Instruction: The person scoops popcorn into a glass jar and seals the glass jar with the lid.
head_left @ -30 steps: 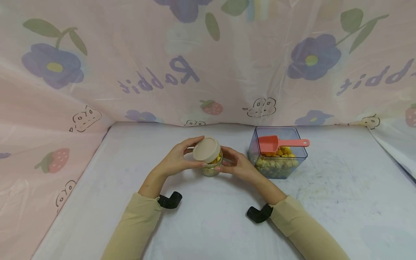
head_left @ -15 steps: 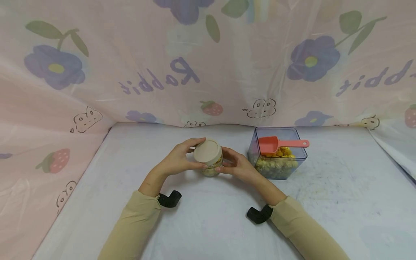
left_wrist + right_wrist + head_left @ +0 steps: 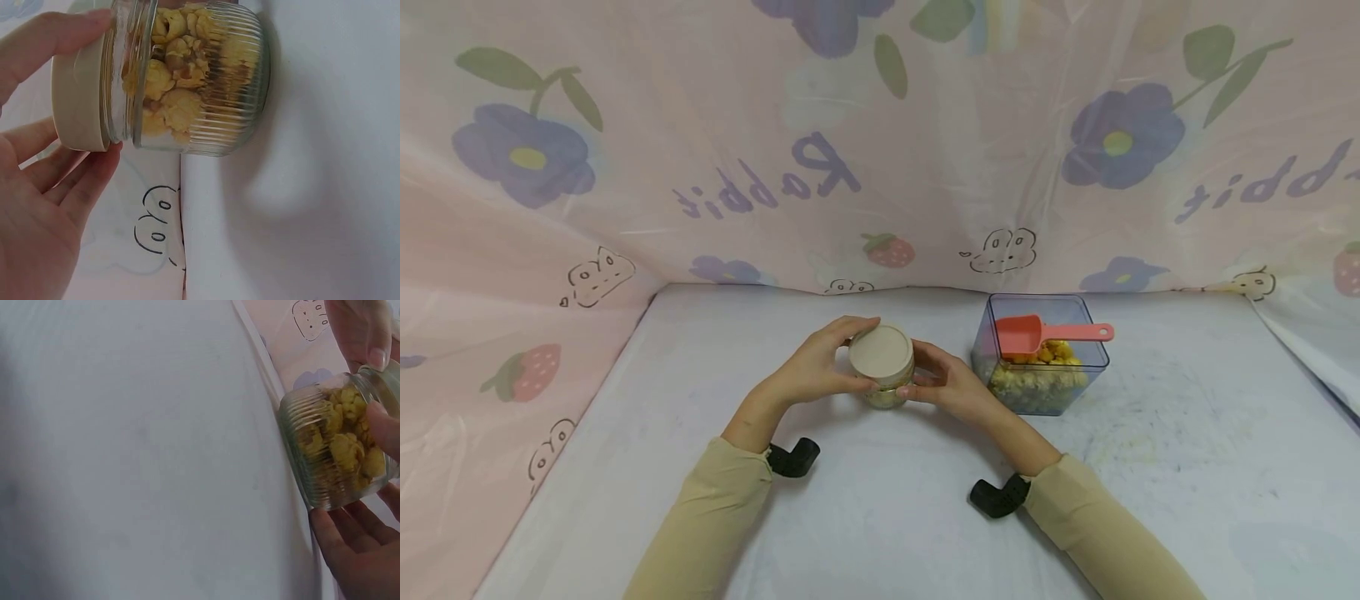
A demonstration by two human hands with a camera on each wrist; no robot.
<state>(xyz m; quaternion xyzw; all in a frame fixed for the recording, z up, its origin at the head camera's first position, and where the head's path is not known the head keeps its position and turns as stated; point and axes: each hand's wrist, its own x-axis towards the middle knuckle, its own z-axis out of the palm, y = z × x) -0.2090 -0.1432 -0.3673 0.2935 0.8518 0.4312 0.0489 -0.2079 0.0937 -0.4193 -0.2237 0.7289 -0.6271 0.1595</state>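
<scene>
A ribbed glass jar [image 3: 206, 87] of yellow popcorn [image 3: 347, 450] stands upright on the table, a cream lid [image 3: 882, 351] on its mouth. My left hand [image 3: 812, 365] grips the lid by its edge, thumb on the near side and fingers around the far side. Lower down, my right hand [image 3: 953, 383] holds the glass body from the right, its thumb in front and its fingers behind. In the left wrist view the lid [image 3: 80, 97] sits level on the jar's neck, with clear glass showing just beneath it.
Right of the jar stands a clear bluish square bin [image 3: 1037, 392] partly filled with popcorn. A coral scoop [image 3: 1052, 332] lies across its top, handle over the right rim. A printed pink curtain [image 3: 910, 167] rises behind the white table [image 3: 880, 517].
The lid was tilted on the jar a second ago and now lies flat on it. My left hand has shifted slightly with the lid; the right hand keeps holding the jar.
</scene>
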